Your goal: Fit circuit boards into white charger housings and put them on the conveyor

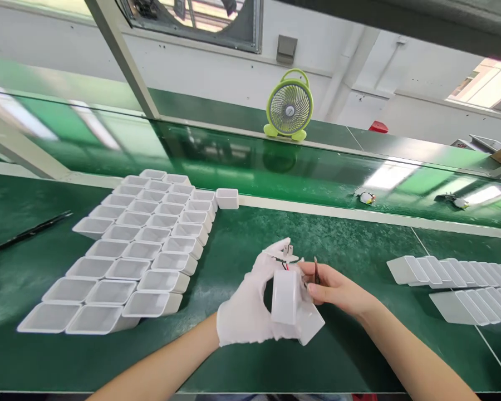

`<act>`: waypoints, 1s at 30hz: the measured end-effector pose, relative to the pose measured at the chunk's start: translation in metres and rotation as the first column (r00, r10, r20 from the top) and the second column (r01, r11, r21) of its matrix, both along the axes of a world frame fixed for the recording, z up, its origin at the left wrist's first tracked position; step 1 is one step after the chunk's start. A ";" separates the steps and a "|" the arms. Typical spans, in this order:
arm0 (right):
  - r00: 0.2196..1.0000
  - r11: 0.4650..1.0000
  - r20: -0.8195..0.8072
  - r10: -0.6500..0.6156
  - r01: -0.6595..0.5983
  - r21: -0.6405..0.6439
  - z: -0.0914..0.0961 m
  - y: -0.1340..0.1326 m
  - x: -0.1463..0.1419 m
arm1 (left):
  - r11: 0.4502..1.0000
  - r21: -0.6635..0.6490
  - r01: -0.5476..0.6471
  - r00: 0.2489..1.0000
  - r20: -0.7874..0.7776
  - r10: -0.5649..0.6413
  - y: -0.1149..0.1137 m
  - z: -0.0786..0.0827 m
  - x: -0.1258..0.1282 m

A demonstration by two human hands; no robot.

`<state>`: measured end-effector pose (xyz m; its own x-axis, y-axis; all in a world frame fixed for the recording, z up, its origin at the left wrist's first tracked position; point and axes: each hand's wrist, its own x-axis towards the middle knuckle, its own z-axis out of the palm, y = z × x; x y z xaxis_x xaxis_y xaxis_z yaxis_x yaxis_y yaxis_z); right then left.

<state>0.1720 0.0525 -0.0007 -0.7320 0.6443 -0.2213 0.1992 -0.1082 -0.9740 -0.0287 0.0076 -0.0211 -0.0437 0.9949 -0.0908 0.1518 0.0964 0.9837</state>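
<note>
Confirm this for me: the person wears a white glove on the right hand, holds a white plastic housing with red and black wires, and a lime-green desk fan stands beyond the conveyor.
Not quite: the head view shows the white glove on the left hand; the right hand is bare. The white plastic housing and lime-green desk fan are as stated.

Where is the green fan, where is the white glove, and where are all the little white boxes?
green fan [289, 107]: head view, middle of its round grille.
white glove [244, 303]: head view, back of the left hand.
little white boxes [127, 269]: head view, a box mid-cluster.
</note>
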 end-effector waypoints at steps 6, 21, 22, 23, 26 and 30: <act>0.976 0.960 0.182 -0.122 0.069 0.271 -0.002 0.046 -0.021 | 0.986 0.168 0.021 0.993 -0.119 -0.001 0.013 -0.012 -0.005; 0.706 0.716 0.418 -0.571 0.179 0.675 0.020 0.106 -0.001 | 0.971 0.033 -0.238 0.648 -0.739 0.184 0.057 -0.016 -0.021; 0.755 0.748 0.438 -0.487 0.102 0.656 0.024 0.085 0.004 | 0.970 0.027 -0.242 0.636 -0.751 0.180 0.062 -0.012 -0.019; 0.800 0.780 0.460 -0.384 0.014 0.626 0.027 0.064 0.009 | 0.969 0.026 -0.244 0.624 -0.761 0.178 0.068 -0.008 -0.018; 0.840 0.789 0.512 -0.181 -0.187 0.586 0.030 0.000 0.023 | 0.959 0.037 -0.282 0.580 -0.789 0.202 0.090 0.001 -0.015; 0.689 0.632 0.606 -0.398 -0.273 0.725 0.013 -0.055 0.028 | 0.949 0.055 -0.309 0.521 -0.825 0.218 0.113 -0.001 -0.014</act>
<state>0.2000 -0.0029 0.0120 -0.5319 0.8454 -0.0487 0.8207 0.5004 -0.2758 -0.0423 0.1203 -0.0219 -0.4024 0.9146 0.0400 0.8318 0.3471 0.4331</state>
